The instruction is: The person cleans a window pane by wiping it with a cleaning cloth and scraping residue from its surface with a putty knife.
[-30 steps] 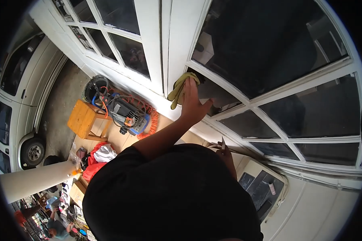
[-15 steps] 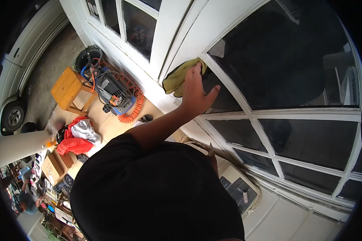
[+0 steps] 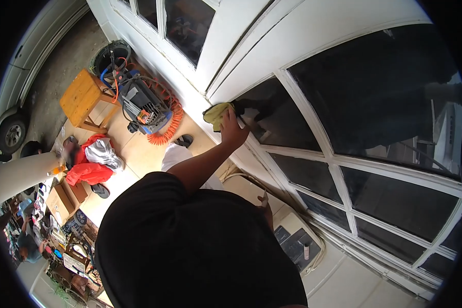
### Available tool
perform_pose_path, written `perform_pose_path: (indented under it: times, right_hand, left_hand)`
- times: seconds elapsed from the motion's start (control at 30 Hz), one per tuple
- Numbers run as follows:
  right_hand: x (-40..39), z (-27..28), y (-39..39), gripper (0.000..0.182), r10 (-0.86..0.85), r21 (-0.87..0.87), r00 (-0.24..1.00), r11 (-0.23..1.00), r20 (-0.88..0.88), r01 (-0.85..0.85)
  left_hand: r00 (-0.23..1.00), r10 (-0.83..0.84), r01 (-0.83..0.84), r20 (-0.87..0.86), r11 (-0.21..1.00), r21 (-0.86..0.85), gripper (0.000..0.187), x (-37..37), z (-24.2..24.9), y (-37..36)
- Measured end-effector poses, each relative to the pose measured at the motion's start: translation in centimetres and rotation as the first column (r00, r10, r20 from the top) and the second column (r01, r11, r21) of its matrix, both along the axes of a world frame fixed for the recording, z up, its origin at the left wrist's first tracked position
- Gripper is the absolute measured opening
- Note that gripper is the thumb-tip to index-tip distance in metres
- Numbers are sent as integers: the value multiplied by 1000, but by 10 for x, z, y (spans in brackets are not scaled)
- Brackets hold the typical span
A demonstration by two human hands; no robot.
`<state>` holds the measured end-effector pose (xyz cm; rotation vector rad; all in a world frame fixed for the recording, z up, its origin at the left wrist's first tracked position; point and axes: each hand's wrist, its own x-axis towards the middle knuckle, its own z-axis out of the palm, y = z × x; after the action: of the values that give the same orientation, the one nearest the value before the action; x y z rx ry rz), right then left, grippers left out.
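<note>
My left hand (image 3: 234, 129) is on a crumpled yellow-green cloth (image 3: 218, 116) with a dark edge. It presses the cloth against the white frame at the lower corner of a glass pane (image 3: 280, 115). Below, partly hidden by my black shirt, my right hand (image 3: 266, 211) is closed around a pale, thin, pointed thing (image 3: 264, 198) whose kind I cannot make out. The white window frame (image 3: 336, 160) with several dark panes fills the right side.
An air compressor (image 3: 143, 105) with a coiled orange hose (image 3: 167, 134) stands by the wall, beside a wooden stool (image 3: 81, 98). Red and white clothes (image 3: 90, 174) and a cardboard box (image 3: 61, 203) lie left. A pale case (image 3: 292, 226) sits below the window. Other people are at far left.
My left hand and the cloth have moved down and left along the frame, off the upper part of the pane's edge. The view has shifted, and a pale trouser leg and sandal now show.
</note>
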<state>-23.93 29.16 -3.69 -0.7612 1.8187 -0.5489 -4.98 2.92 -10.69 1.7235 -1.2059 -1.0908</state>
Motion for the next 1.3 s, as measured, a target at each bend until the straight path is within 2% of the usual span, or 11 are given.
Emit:
perform_pose_path:
  times: [0.1,0.33,0.43,0.53,0.63,0.73,0.93,1.0,1.07,1.17,1.3]
  right_hand:
    - [2,-5,7,48,14,-37,1000,999,-21,-15]
    - [32,16,4,46,-30,-14,999,999,-29,29]
    - [39,11,8,46,-99,-54,995,993,20,100]
    - [47,5,7,45,-163,-81,982,982,95,171]
    - [57,5,3,45,-184,-83,976,977,121,194]
    - [65,8,0,45,-190,-98,980,976,64,195]
    - [68,-13,17,46,-249,-136,965,956,87,259]
    - [71,-12,23,46,-278,-147,957,946,84,288]
    - [74,-2,24,46,-297,-104,953,948,55,301]
    - [72,-9,43,46,-375,-167,921,906,109,389]
    - [75,2,62,45,-501,-155,850,838,163,523]
  left_hand:
    - [999,12,-13,40,1000,19,100,-1,-26,-3]
    - [997,29,-22,-68,995,102,99,-3,-12,-16]
    - [985,-34,28,-166,999,-40,102,-9,14,-8]
    - [965,-250,211,-80,920,-329,103,-12,59,26]
    - [919,-386,386,85,832,-397,98,-2,71,34]
    - [954,-144,279,263,746,-604,91,7,56,7]
    - [948,-175,298,267,783,-546,98,7,92,2]
    - [984,-145,175,99,844,-507,96,3,114,-1]
    - [982,-136,186,132,831,-525,94,2,130,-2]
    - [969,-24,200,246,661,-724,89,3,153,-11]
    - [980,44,144,196,527,-838,86,-21,137,-10]
